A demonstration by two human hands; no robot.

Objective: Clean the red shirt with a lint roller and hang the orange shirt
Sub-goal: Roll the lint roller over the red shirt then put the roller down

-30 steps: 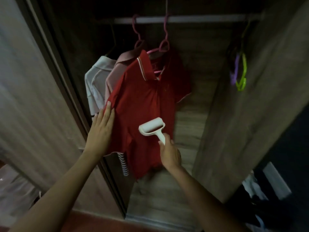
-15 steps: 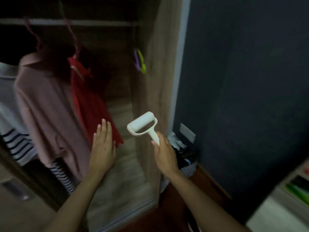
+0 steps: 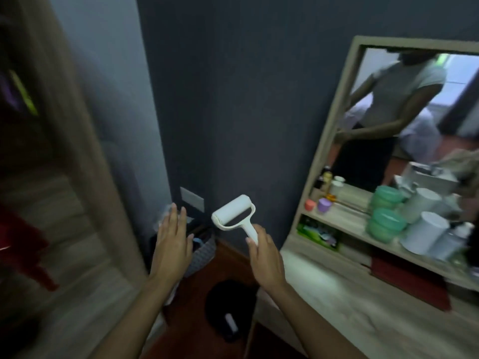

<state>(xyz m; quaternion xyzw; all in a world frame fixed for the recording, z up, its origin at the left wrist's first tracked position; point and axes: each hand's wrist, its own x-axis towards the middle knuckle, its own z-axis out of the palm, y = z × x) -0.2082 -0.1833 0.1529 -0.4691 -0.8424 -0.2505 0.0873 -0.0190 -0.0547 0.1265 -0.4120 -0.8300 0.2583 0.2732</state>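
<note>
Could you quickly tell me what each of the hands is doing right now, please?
Left hand: open, fingers straight, holding nothing.
Right hand: gripping the handle of the lint roller.

A pale wood worktop [image 3: 363, 314] fills the lower right, a dark red mat [image 3: 409, 283] lying on it below the shelf [image 3: 347, 224]. On that shelf stand green tubs [image 3: 386, 224] and white containers [image 3: 425, 229], right of a purple jar [image 3: 324, 204].

Wardrobe [image 3: 77, 151] left, mirror [image 3: 404, 120] right, basket [image 3: 202, 251] on floor between.
</note>
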